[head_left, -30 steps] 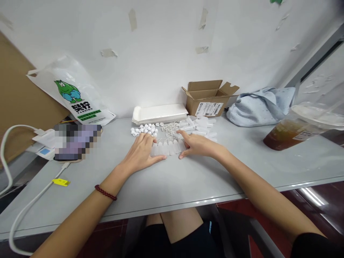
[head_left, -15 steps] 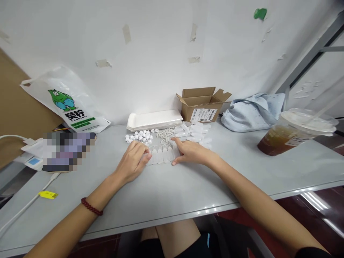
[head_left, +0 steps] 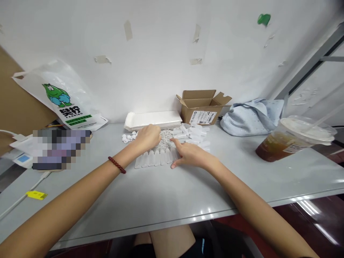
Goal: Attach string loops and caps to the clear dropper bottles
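My left hand is over the pile of white cords, its fingers curled down and their tips mostly hidden, so I cannot make out what they hold. Left of it are small white caps, partly covered by the hand. A row of flat translucent plastic sleeves with thin loops at their tops lies in front of both hands. Beside the row's right end rests my right hand, thumb and index finger spread apart. Loose clear sleeves are piled just beyond it.
At the back stand a stack of white foam sheets and an open cardboard box. A blue cloth bag and a drink cup are on the right. Leftward are a plastic bag, a blurred phone and a cable.
My left hand has moved from the left end of the sleeve row forward and right over the cords, uncovering that end. My right hand has stayed nearly in place.
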Available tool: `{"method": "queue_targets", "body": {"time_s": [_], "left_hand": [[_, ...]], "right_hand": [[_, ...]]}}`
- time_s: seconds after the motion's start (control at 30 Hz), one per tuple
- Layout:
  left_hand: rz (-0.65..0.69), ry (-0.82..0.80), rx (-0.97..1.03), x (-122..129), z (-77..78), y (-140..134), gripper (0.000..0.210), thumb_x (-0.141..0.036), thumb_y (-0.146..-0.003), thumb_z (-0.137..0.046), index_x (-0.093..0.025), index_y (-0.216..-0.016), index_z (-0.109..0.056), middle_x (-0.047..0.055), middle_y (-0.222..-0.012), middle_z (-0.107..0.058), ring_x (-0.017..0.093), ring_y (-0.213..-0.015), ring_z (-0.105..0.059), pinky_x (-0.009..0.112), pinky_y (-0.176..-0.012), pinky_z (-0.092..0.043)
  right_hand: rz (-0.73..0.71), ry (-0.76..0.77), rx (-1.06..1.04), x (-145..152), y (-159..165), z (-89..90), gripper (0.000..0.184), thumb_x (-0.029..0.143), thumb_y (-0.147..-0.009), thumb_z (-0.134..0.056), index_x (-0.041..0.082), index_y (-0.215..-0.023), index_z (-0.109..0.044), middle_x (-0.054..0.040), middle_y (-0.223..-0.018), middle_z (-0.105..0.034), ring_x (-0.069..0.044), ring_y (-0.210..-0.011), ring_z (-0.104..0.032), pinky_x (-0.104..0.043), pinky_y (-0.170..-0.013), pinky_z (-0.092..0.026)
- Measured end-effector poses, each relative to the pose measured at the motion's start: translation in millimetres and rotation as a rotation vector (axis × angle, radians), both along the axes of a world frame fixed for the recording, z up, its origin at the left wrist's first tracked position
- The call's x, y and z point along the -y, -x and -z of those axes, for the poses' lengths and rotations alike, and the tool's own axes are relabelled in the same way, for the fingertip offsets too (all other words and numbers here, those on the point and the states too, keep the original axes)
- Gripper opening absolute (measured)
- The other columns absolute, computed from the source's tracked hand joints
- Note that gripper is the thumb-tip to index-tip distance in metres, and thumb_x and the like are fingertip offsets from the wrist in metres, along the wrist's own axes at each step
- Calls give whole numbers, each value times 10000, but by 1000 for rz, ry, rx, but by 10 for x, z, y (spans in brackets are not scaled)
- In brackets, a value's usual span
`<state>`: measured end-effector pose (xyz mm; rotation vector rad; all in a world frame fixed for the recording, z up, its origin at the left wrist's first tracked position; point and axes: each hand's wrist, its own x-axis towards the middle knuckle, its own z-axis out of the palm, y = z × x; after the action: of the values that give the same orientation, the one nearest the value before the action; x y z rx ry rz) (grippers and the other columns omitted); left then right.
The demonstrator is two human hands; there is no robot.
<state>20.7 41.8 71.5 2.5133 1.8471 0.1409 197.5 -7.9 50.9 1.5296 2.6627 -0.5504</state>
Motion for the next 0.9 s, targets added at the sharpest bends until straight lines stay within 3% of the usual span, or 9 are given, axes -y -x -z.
{"method": "queue_targets", "body": {"time_s": [0.53,0.9], "left_hand": [[-188,5,57,-162,157,-108,84,-139,-602,-597,-139,-656,-662,152,-572,-624,305,-588,-631,340,-480,-415],[-219,-149,158,-112,163,-38,214,-213,-753,-481,-152,-705,-681,142,-660,-649,282,-652,-625,338,-533,-411]], "right_hand": [[-22,-43,42,20,15,-11,905,509,-768,-675,85,-1440,-241,-178,-950,-668,-319,-883,-635,-302,-647,-404],[3,-27,47,26,29,-2,913,513,-766,-671,105,-1452,-229,-172,-983,-654,-319,-929,-621,-306,-685,-408]]}}
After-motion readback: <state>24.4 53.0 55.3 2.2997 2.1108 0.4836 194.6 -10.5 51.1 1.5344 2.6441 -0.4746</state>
